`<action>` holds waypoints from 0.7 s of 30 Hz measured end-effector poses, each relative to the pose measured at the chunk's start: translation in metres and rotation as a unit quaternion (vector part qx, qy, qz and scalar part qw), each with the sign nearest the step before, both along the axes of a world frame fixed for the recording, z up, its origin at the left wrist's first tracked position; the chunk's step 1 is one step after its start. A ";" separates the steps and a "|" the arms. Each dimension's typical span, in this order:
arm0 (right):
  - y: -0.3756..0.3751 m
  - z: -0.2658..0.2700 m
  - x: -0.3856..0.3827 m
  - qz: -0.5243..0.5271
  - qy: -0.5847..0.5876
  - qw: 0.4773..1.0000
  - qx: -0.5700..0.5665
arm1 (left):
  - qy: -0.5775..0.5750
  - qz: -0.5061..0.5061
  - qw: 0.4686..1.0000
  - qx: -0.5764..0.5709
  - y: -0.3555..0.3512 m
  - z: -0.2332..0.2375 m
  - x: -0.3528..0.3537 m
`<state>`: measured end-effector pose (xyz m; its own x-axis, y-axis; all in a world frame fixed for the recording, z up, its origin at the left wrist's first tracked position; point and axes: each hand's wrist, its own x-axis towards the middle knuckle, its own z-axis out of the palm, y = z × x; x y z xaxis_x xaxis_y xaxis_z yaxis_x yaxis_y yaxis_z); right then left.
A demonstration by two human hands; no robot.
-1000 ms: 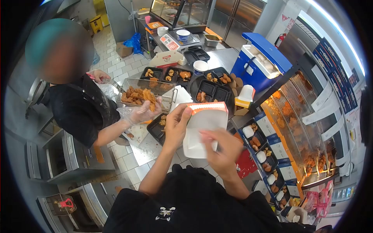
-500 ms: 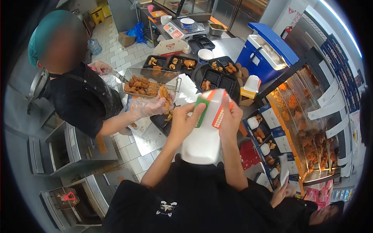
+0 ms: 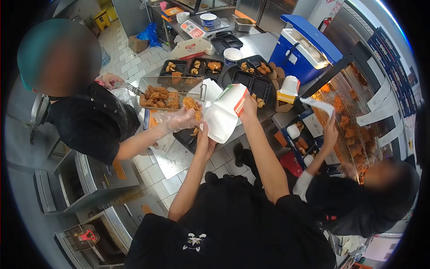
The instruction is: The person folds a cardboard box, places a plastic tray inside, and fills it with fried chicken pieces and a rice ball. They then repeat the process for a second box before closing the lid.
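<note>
Filling step, by judgement. Left hand (image 3: 204,142) cups the open carton (image 3: 221,119) from beneath; right hand (image 3: 249,106) pinches its rim. A co-worker's gloved hand (image 3: 177,120) brings fried chicken (image 3: 191,104) alongside; the carton mouth needs holding steady toward it.

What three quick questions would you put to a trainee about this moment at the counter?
1. True or false: the person wearing the camera holds the white carton with both hands, the left hand under it and the right hand at its top edge.
2. What does the co-worker's gloved hand hold beside the carton? A. a pair of tongs. B. a fried chicken piece. C. a paper cup.
3. What colour is the cooler with its lid open at the far end of the counter?
Key: 1 true; 2 B; 3 blue.
</note>
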<state>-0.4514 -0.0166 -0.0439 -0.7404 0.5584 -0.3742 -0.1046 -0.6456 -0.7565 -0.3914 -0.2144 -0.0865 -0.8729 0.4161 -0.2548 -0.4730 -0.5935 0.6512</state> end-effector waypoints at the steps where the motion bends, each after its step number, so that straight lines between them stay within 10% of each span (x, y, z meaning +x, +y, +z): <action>1: -0.002 0.000 -0.002 0.004 -0.003 1.000 -0.005 | 0.003 0.005 1.000 0.000 -0.001 0.000 -0.002; 21: -0.043 0.003 -0.006 0.056 -0.013 0.998 0.026 | -0.002 0.080 0.996 0.031 -0.023 0.018 -0.042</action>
